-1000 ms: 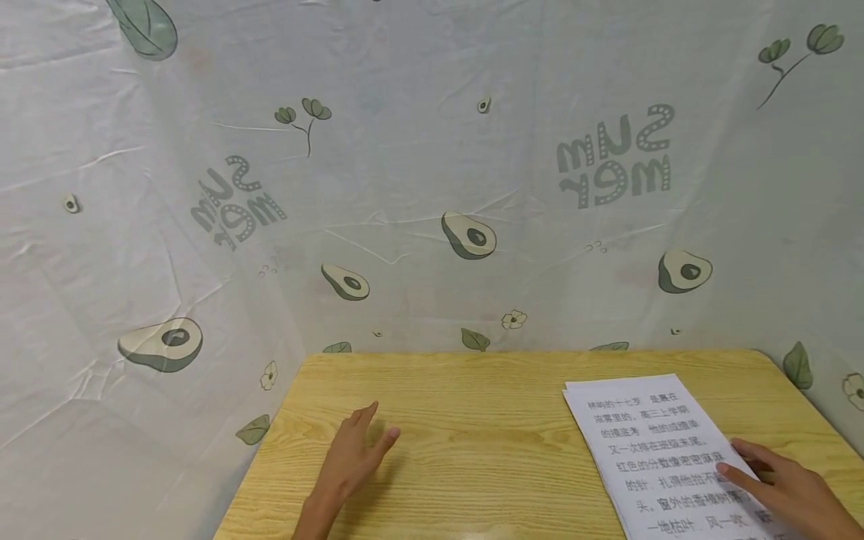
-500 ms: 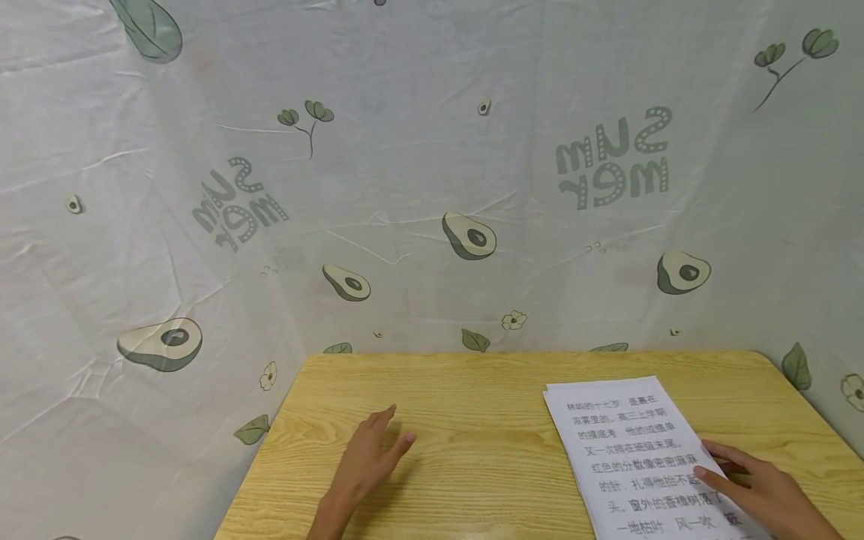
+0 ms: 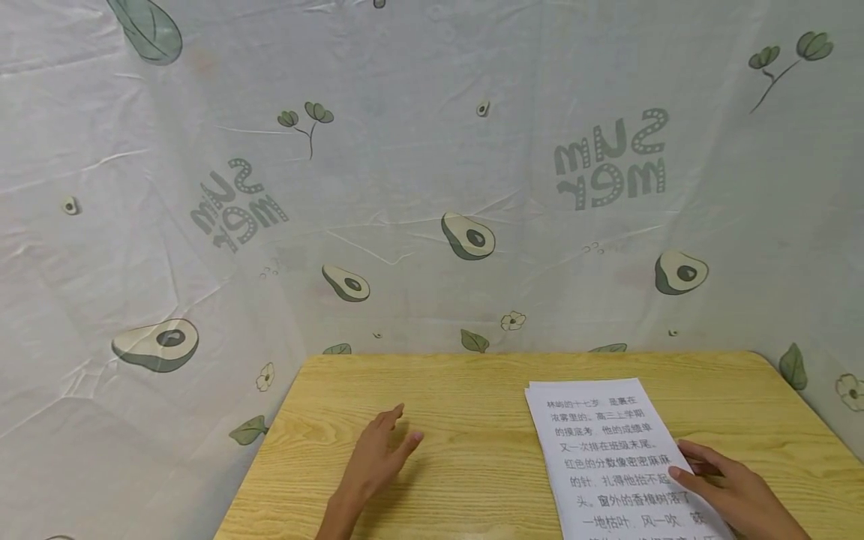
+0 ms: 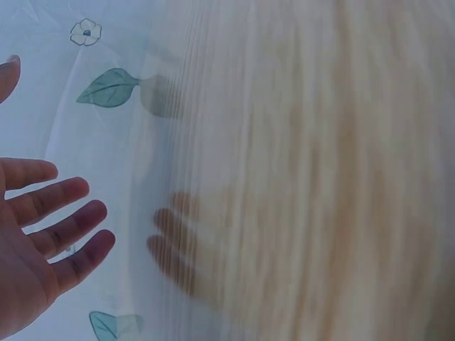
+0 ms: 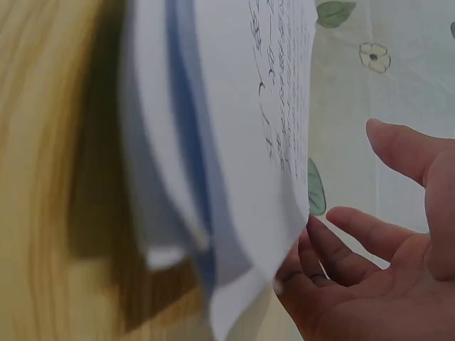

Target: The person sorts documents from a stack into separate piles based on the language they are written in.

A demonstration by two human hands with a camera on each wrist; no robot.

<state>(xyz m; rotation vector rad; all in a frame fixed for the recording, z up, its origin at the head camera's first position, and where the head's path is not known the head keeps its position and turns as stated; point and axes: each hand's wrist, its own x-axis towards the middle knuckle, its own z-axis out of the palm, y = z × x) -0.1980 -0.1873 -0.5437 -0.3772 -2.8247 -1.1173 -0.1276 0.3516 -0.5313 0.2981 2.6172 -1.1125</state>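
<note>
A small stack of white paper sheets [image 3: 607, 469] printed with large Chinese text is at the right of the table in the head view. My right hand [image 3: 732, 487] holds it by the right edge, thumb over the printed side. In the right wrist view, the sheets [image 5: 249, 163] fan apart and bend at the lower corner, above a shadow on the wood. The lower fingers reach behind their edge. To the left, my left hand [image 3: 376, 457] hovers over the table with fingers spread and thumb apart. Nothing is in its palm [image 4: 28, 263] in the left wrist view.
The yellow wood-grain table [image 3: 466, 420] has rounded far corners. Behind it and along the left side hangs a pale cloth [image 3: 405, 165] printed with avocados, leaves and mirrored "summer" lettering.
My right hand and the paper sheets have moved left across the table together. My left hand has shifted slightly right, its fingers still spread.
</note>
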